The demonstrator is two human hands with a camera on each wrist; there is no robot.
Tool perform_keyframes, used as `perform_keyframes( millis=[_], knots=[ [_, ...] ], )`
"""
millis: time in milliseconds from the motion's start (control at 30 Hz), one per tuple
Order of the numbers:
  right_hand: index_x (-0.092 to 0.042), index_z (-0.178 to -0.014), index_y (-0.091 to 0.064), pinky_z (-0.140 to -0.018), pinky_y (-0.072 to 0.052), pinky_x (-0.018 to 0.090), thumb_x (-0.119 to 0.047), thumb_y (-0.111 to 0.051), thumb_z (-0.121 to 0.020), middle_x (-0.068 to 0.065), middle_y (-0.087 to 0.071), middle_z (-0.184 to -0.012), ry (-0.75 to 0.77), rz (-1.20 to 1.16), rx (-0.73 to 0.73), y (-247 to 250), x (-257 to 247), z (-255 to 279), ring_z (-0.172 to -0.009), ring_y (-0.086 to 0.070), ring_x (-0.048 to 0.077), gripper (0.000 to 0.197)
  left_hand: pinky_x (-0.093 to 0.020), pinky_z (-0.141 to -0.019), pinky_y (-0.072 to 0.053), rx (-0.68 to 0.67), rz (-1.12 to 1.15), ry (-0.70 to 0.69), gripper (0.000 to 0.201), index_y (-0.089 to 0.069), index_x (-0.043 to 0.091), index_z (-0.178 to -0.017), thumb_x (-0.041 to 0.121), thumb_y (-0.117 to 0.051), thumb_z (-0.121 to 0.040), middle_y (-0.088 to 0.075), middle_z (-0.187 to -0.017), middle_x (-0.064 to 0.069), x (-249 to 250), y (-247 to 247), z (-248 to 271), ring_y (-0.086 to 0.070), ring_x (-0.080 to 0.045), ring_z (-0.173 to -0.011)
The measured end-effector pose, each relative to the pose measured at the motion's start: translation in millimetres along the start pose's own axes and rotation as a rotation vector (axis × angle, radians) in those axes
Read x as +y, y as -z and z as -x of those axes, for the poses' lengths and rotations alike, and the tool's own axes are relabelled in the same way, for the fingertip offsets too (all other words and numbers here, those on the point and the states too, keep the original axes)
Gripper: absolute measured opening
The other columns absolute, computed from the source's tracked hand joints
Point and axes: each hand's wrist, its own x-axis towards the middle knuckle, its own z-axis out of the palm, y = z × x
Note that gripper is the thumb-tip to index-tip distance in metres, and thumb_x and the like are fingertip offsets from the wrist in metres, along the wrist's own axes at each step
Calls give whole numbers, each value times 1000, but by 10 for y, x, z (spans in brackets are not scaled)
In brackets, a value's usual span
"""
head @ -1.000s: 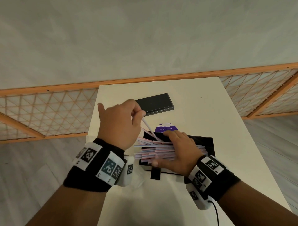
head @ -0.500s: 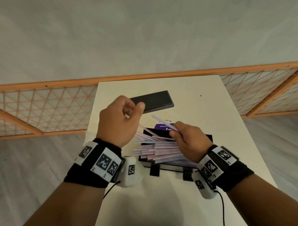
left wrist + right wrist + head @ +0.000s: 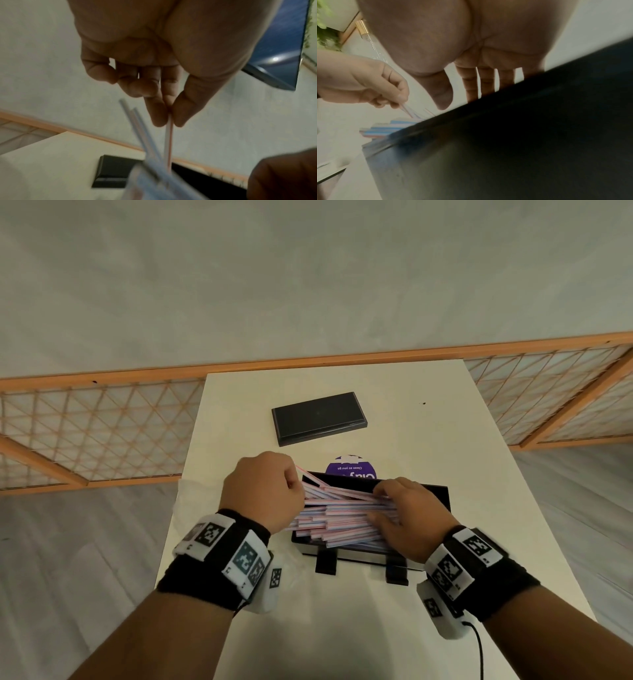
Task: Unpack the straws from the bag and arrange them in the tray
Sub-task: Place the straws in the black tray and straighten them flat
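Note:
A pile of red- and blue-striped straws (image 3: 342, 520) lies crosswise in a black tray (image 3: 356, 558) on small feet. My left hand (image 3: 297, 485) is at the pile's left end. In the left wrist view its thumb and forefinger (image 3: 169, 122) pinch one red-striped straw (image 3: 168, 142), with other loose straws (image 3: 137, 127) beside it. My right hand (image 3: 385, 506) lies on the right part of the pile with its fingers (image 3: 486, 82) straight, behind the tray wall (image 3: 505, 135). The clear bag (image 3: 188, 501) lies flat under my left wrist.
A flat black box (image 3: 318, 417) lies further back on the white table (image 3: 428, 440). A purple round sticker (image 3: 351, 467) shows just behind the tray. A wooden lattice screen (image 3: 96, 426) stands beyond the table; the table's left edge is close to my left wrist.
My right hand held a straw up half a second ago; it has come down flat on the pile. My left hand has dropped to the pile's left end and pinches a straw.

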Motion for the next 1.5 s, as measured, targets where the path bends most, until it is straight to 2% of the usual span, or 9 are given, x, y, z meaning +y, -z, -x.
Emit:
perform_keyframes(
  millis=[200,433,600,700,900,1033,1133,1300,1500],
  knots=[
    [-23,-129,-52,-96,-47,34,-40,-65,-89,-8,-58,-121,121,-146,109,200,-243,14,-109,-54,13,45,-1,-57,-37,225,168,-142,13,-70,21,-68,21,-74,-80,-64,-59,12,320,634,51,-63,-2,-64],
    [-21,-107,-63,-73,-50,30,-26,-55,-98,-5,-66,-89,297,-336,209,416,-586,-86,-81,-61,15,13,-8,-49,-38,285,386,-294,13,-73,22,-67,24,-80,-78,-65,-56,9,609,914,109,-56,-3,-50],
    [-24,-83,-50,-58,-41,34,-27,-47,-102,-6,-52,-65,229,-223,123,400,-429,-75,-59,-49,15,20,-11,-58,-43,336,548,-161,22,-69,24,-72,41,-77,-84,-66,-65,11,383,658,-55,-57,-1,-59],
    [-30,-101,-54,-72,-44,30,-44,-54,-95,-9,-59,-90,133,-77,1,287,-272,-2,-83,-55,13,15,-27,-78,-50,396,652,95,21,-67,26,-84,46,-72,-88,-67,-82,13,91,389,-185,-63,-6,-81],
    [-26,-141,-36,-107,-41,39,-93,-50,-52,-7,-49,-136,7,132,-163,50,15,71,-122,-46,16,113,-46,-108,-44,48,844,438,58,-58,20,-130,56,-64,-85,-62,-129,0,-168,-200,-252,-58,-21,-117],
    [-27,-147,-25,-112,-35,43,-94,-53,-49,-7,-42,-142,-18,197,-183,-109,18,22,-127,-42,18,122,-45,-98,-53,-51,950,434,19,-72,14,-96,31,-66,-95,-74,-102,-5,-127,-389,-215,-68,-26,-101],
    [-30,-144,-29,-112,-33,44,-92,-58,-52,-7,-42,-135,-34,211,-184,-173,-31,-22,-125,-42,19,115,-44,-88,-57,-3,777,326,23,-69,13,-75,24,-66,-95,-75,-87,-8,-87,-473,-162,-70,-30,-90],
    [-35,-138,-41,-111,-36,44,-96,-51,-49,-7,-42,-128,-11,185,-190,-258,-101,-92,-120,-41,19,108,-26,-61,-42,-25,506,221,28,-63,15,-72,30,-64,-96,-61,-68,3,-97,-550,-55,-56,-16,-68],
    [-34,-141,-32,-112,-29,46,-94,-53,-52,-7,-48,-138,1,210,-231,-282,-224,-139,-126,-43,21,109,-28,-57,-37,-12,424,190,42,-59,1,-69,31,-60,-98,-54,-60,-5,-194,-629,10,-48,-16,-60]
  ],
)
